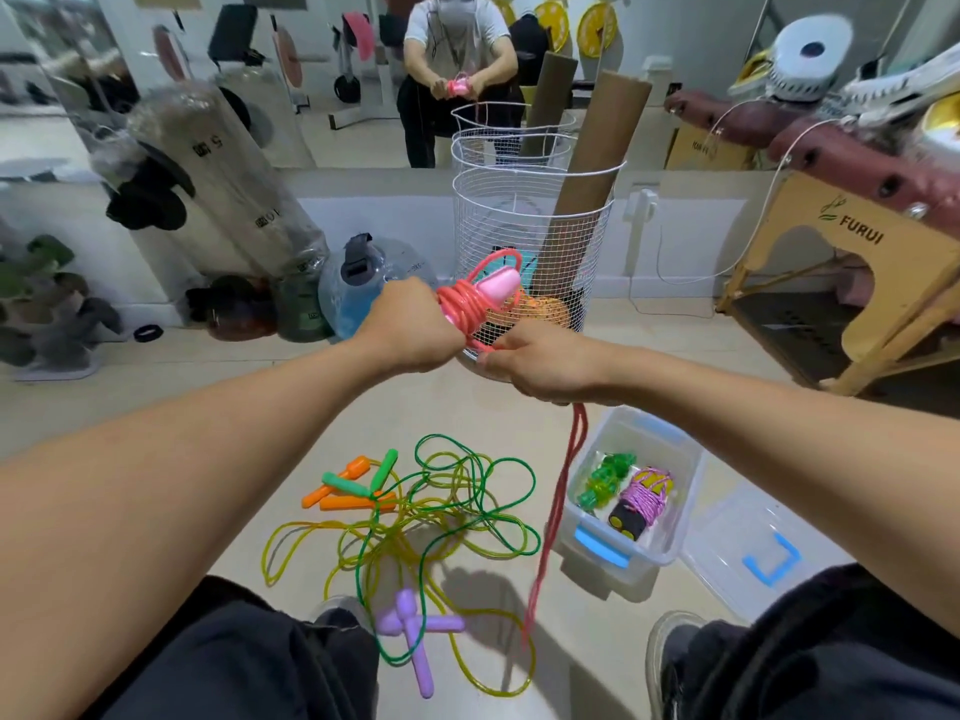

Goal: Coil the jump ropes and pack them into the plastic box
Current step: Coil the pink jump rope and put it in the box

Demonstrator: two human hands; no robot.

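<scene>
Head view. Left hand [415, 324] clenched round the pink plastic handles [493, 291] of a red-pink vinyl jump rope [465, 309], with several turns already wound about them; grip held in the air in front of a white wire-mesh basket [530, 226]. Right hand [545, 363] pinching the free run of the same rope just below the bundle, the slack tail [558, 511] dropping to the pale floor [260, 407] beside the box.

Judged good practice for the winding step: light, even tension from the right hand; each new turn laid beside the last, not across it; handles kept parallel in the left grip; tail fed clear of the loose ropes below to avoid a snag; last stretch tucked under a turn so the bundle stays closed in the box.

Count, as far as visible:
- Clear plastic storage box with blue latch [631, 511]: one, open, on the floor at right.
- Clear lid with blue latch [753, 553]: one, flat beside the box.
- Coiled bundles inside the box: two, one green [608, 480], one purple-corded with dark handles [641, 504].
- Rope in hand: one.
- Loose ropes tangled on the floor [441, 517]: apparently three, by handle pairs, namely two orange [337, 493], two green [371, 475] and two lilac [415, 628]; cords yellow and green, too entangled for a sure count.
</scene>
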